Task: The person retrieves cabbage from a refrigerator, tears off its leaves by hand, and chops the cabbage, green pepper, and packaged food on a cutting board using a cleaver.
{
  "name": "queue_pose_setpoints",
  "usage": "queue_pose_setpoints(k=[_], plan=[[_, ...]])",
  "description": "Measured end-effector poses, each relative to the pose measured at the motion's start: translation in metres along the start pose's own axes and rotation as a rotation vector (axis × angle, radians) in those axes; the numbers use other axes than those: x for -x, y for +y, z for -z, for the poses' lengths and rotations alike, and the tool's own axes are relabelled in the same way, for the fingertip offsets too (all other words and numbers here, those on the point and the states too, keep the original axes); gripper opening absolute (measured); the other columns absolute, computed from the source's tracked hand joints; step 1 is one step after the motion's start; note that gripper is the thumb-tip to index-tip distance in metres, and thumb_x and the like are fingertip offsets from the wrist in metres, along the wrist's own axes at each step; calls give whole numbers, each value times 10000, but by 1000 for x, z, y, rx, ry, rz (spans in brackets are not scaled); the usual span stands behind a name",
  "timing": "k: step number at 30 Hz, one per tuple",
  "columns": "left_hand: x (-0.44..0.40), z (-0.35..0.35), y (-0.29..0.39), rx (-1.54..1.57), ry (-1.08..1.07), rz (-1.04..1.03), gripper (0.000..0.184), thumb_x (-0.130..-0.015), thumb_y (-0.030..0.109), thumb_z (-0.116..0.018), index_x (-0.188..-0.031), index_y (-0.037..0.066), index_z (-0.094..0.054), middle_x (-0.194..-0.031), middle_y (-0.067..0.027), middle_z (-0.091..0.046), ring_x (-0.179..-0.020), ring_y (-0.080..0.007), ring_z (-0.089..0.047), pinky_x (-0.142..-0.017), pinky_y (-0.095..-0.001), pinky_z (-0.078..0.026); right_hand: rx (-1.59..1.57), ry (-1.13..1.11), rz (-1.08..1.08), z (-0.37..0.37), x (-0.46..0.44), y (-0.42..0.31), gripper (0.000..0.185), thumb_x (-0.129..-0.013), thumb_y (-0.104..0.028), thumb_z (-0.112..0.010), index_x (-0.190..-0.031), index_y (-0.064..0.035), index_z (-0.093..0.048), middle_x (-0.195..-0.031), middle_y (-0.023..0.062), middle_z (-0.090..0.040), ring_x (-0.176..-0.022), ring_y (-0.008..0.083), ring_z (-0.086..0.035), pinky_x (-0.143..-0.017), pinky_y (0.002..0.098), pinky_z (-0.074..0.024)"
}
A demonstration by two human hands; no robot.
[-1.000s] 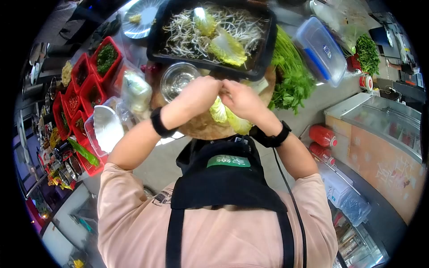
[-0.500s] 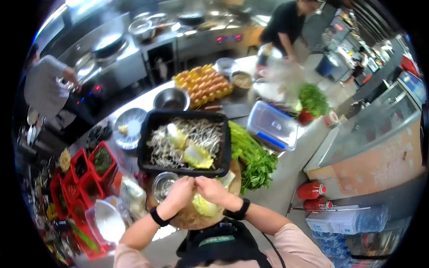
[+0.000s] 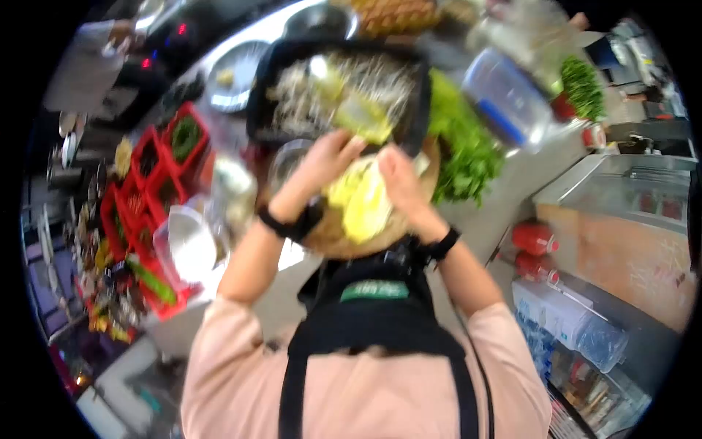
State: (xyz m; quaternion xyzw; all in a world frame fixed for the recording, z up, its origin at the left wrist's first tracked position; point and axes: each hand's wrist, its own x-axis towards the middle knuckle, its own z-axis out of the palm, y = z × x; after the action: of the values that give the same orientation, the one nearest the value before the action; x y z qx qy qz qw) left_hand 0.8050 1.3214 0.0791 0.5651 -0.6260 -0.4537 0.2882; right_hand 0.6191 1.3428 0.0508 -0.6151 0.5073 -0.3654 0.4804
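The cabbage leaves [image 3: 369,208] lie on the round board [image 3: 329,238] in front of you, between your hands, at the near side of the black tray [image 3: 265,121]. Motion blur softens their edges, and your right hand [image 3: 402,181] overlaps their right side, so where the leaf ends and your fingers begin is hard to make out. Your left hand [image 3: 329,159] is up by the tray's near rim, its fingers bunched, with the fingertips smeared. The two hands are apart. You cannot tell from this view whether either one is pinching a leaf: the right fingers look curled in at the leaf's edge, but their undersides are hidden.

Inside the tray, more leaves [image 3: 362,117] lie on blurred bean sprouts [image 3: 289,95]. Your left hand and wrist partly cover the clear bowl [image 3: 287,164] beside the board. To the right of the tray are leafy greens [image 3: 464,157], then a clear box [image 3: 504,95]. Left of it sits a plate [image 3: 234,80]. The metal bowl [image 3: 318,23] and the eggs [image 3: 395,16] beyond are cut off at the top.
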Motion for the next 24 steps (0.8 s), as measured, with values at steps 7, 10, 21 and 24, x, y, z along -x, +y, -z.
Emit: queue_pose_setpoints(k=[7,10,21,24], plan=[[6,15,12,-283,-385,-48,248,-901,205,-665,-929,-34,-602,-734,-183,-606,-655,-285,-558,-650,-384,-457,177,-310,117,15,-4,-14,261,-912,-185,-596,-826,23,-465,-693,228,-517,-615,383,-495,-571,416,-406],[7,7,9,-482,-397,-192,209,-868,174,-662,-917,-24,-615,-847,-246,-636,-795,-402,-610,-682,-427,-476,146,-362,59,17,-9,-10,237,-887,-158,-590,-791,28,-479,-668,221,-506,-572,300,-466,-558,399,-405],[-13,39,-7,260,226,-80,166,-991,170,-585,-1047,17,-619,-844,-1,-629,-766,-80,-595,-672,-228,-488,-124,-75,-223,9,-14,28,259,-931,-205,-593,-819,29,-589,-641,72,-546,-590,147,-485,-589,328,-424],[-59,77,-52,-315,325,-183,357,-970,276,-615,-1198,5,-567,-978,-114,-659,-909,-248,-644,-803,-362,-516,15,-142,-190,6,-19,26,326,-962,-282,-588,-940,41,-626,-769,105,-640,-692,220,-579,-683,334,-465]])
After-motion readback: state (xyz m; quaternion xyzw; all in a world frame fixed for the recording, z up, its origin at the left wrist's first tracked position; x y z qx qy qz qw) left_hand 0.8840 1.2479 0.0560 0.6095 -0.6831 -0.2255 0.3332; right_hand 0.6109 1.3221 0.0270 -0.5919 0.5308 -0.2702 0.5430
